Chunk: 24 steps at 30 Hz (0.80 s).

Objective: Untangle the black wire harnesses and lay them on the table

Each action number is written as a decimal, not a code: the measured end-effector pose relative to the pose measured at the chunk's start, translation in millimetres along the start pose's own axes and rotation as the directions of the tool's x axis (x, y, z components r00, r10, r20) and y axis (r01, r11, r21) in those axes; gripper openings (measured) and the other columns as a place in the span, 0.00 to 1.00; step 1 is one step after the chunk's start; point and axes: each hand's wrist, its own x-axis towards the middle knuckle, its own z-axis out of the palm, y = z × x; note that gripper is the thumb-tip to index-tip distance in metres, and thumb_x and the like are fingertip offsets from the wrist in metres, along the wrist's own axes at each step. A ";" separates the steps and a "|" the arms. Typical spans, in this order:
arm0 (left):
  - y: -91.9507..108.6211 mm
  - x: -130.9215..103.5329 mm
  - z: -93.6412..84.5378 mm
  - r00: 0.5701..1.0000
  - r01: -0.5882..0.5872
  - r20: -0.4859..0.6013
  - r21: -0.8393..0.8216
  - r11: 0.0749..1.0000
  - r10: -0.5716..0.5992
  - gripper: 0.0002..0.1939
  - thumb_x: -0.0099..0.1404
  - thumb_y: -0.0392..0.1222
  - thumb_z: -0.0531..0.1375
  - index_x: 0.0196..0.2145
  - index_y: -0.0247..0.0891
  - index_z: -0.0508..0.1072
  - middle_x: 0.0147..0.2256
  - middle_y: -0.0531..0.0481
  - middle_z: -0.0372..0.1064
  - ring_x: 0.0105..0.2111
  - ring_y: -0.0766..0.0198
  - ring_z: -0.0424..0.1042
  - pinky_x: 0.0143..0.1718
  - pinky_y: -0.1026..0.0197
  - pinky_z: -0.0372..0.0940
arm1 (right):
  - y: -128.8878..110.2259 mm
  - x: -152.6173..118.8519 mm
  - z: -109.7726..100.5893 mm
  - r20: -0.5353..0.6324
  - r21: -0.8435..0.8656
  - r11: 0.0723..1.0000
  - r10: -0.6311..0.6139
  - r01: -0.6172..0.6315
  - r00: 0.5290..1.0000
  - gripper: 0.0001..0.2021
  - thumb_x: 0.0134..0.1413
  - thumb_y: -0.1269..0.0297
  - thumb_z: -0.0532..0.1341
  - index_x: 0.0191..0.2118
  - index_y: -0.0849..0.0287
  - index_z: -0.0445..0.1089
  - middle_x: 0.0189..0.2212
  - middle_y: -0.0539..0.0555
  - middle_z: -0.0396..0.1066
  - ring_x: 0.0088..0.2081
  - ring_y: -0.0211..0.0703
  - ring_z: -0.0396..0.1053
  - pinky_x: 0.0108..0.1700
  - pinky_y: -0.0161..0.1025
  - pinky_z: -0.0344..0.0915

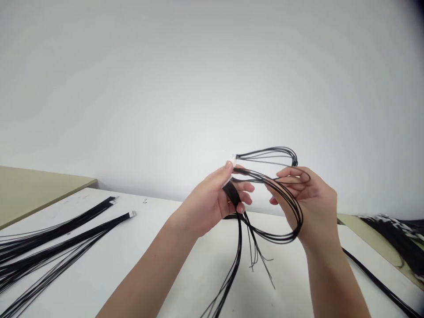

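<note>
My left hand (pixel 212 198) pinches a white connector (pixel 234 159) between thumb and fingers. Thin black wires (pixel 291 201) run out of it, some looping to the right and others hanging down below the palm with loose ends. My right hand (pixel 303 190) is raised on the right, its fingers curled around part of the looped wires near their bend. The exact contact of its fingertips is partly hidden. Both hands are held above the white table, in front of the pale wall.
On the left of the white table (pixel 139 247) lie bundles of black wires (pixel 86 229) with white connectors (pixel 132 214). More black wires with white ends (pixel 394 238) are heaped on a greenish surface at right. A greenish board (pixel 39 187) borders the far left, and a wall (pixel 165 88) stands behind.
</note>
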 end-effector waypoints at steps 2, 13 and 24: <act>1.4 0.0 0.0 0.999 -0.028 -0.029 -0.066 0.997 0.027 0.13 0.68 0.53 0.53 0.39 0.42 0.68 0.33 0.48 0.71 0.31 0.64 0.73 0.27 0.67 0.64 | -1.8 -1.9 0.2 0.023 0.035 0.999 0.034 -0.035 0.999 0.18 0.43 0.62 0.71 0.38 0.55 0.63 0.26 0.46 0.71 0.20 0.33 0.66 0.23 0.31 0.66; 2.5 -1.0 2.3 0.997 -0.077 -0.035 -0.230 0.970 0.071 0.14 0.69 0.52 0.53 0.39 0.41 0.70 0.38 0.46 0.74 0.43 0.55 0.75 0.29 0.65 0.70 | -9.5 -13.0 8.2 0.407 -0.189 0.978 -0.007 0.092 0.913 0.07 0.56 0.57 0.61 0.34 0.53 0.74 0.33 0.51 0.73 0.33 0.40 0.69 0.32 0.35 0.67; -1.7 1.9 2.7 0.994 -0.082 -0.072 -0.041 0.996 0.078 0.18 0.69 0.54 0.51 0.46 0.38 0.68 0.46 0.39 0.73 0.45 0.56 0.74 0.37 0.62 0.69 | -17.6 -16.5 5.1 0.403 -0.155 0.986 0.119 -0.060 0.907 0.10 0.61 0.54 0.57 0.34 0.55 0.64 0.18 0.44 0.53 0.21 0.31 0.48 0.21 0.30 0.48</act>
